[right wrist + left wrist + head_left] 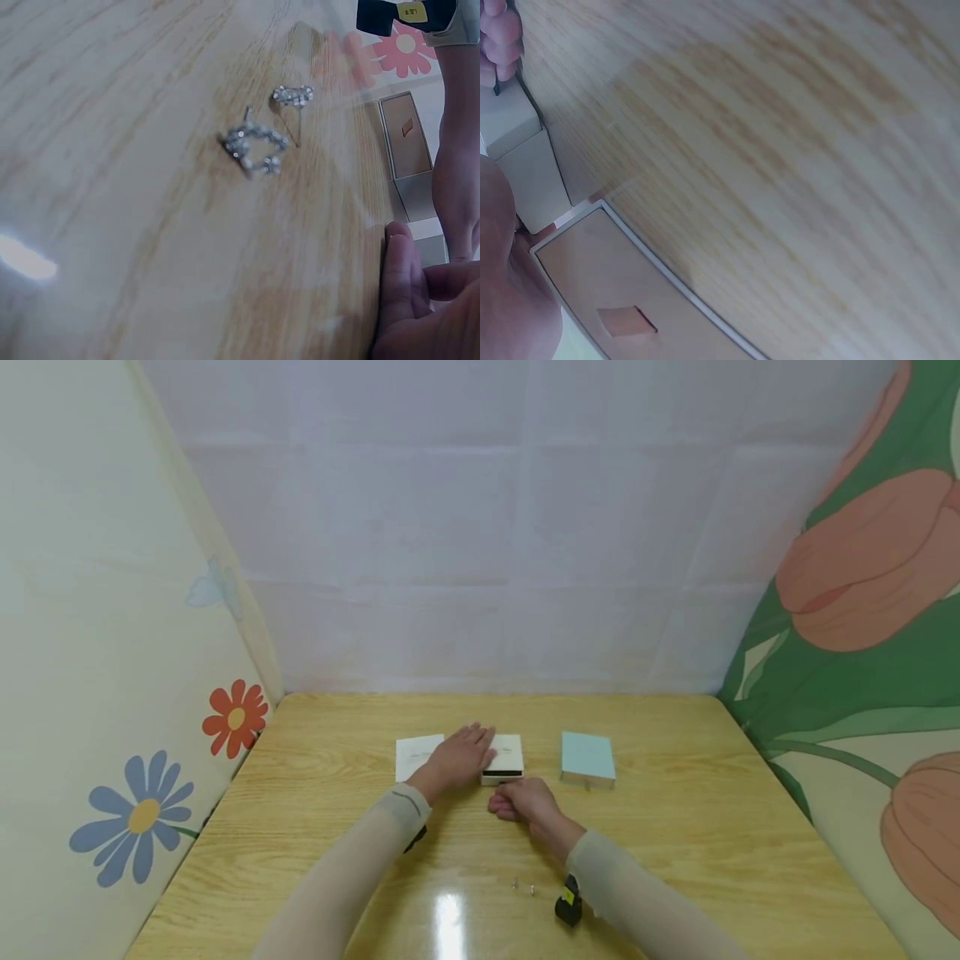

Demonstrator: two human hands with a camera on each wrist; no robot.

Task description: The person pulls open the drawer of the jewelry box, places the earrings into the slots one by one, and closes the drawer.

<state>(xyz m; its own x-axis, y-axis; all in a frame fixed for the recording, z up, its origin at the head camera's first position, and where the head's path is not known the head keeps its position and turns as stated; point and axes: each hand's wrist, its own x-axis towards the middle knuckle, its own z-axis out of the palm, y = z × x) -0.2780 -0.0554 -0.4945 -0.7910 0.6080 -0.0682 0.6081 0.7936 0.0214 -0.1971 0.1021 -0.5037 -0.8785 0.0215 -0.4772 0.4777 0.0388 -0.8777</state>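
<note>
In the head view my left hand (463, 753) lies with straight fingers on the left side of a cream drawer box (508, 752). The box's drawer stands slightly out at the front, with a dark strip of its inside showing. My right hand (525, 800) is at the drawer front, thumb and curled fingers pinching its small dark pull tab (496, 88). Nearer to me, two sparkling stud earrings lie on the table; one is an open ring of clear stones (255, 146), the other (292, 94) rests with its pin showing.
A white box (415, 752), whose brown front (645, 292) carries a small tab, sits left of the cream box, close to my left hand. At the right stands a light blue box (587, 755). The wooden table (337, 727) meets a white cloth backdrop (495, 610).
</note>
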